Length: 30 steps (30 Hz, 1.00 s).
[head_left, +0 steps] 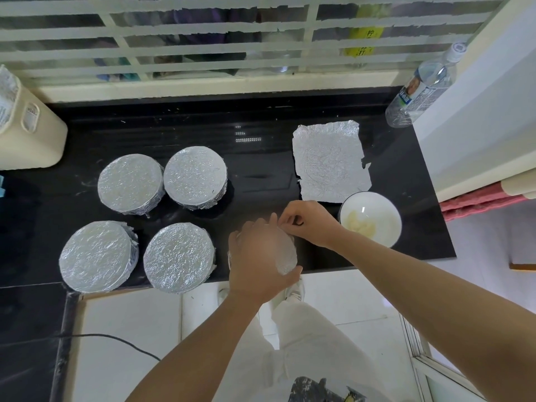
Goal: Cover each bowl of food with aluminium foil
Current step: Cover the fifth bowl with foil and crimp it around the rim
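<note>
Several foil-covered bowls stand on the black counter [261,163] at the left, among them one at the back [195,177] and one at the front [178,256]. Near the counter's front edge a further foil-wrapped bowl [285,256] lies mostly hidden under my left hand [258,259], which curls over its top and side. My right hand [307,221] pinches the foil at the bowl's far rim. To the right stands an uncovered white bowl [371,216] holding pale food. Behind it a loose crumpled foil sheet [330,161] lies flat.
A clear plastic water bottle [420,88] leans in the back right corner by a white wall. A cream container [26,123] stands at the back left. A barred window runs behind the counter. White floor tiles and a black cable [116,340] lie below.
</note>
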### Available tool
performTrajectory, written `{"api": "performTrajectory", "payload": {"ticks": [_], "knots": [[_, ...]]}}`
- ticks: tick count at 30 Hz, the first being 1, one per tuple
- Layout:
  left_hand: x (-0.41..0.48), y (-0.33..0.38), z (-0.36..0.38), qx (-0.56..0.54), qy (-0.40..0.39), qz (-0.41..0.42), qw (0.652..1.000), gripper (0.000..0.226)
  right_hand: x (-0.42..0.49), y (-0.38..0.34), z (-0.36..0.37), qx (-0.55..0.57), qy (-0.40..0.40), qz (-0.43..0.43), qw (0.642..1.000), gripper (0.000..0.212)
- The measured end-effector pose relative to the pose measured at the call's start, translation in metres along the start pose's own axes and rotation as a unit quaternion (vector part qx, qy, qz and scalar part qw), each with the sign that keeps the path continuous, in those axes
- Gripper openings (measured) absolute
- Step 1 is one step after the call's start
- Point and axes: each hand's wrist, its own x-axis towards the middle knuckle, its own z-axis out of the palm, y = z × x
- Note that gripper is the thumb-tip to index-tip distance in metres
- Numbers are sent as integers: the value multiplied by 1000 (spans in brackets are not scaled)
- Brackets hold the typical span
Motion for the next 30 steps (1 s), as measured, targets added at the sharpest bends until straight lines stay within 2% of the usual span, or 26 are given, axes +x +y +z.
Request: {"api": "performTrajectory", "payload": {"ticks": [3,6,15,19,22,30], "knots": [[0,0,1,-10,9,5,1000,99,-4,3,8,-6,45,-14,999,9],[0,-1,2,-14,11,15,1000,94,-12,7,14,40,67,0,997,6],[1,-1,3,-20,25,12,999,88,-37,3,18,184,10,99,978,24],[1,1,2,-22,37,3,999,87,-41,1,28,152,38,136,978,30],[2,3,2,-31,39,-15,999,89,-40,-6,33,169,45,145,974,33],[4,17,-8,-62,58,-95,992,105,-16,-11,19,122,26,108,986,33]]}}
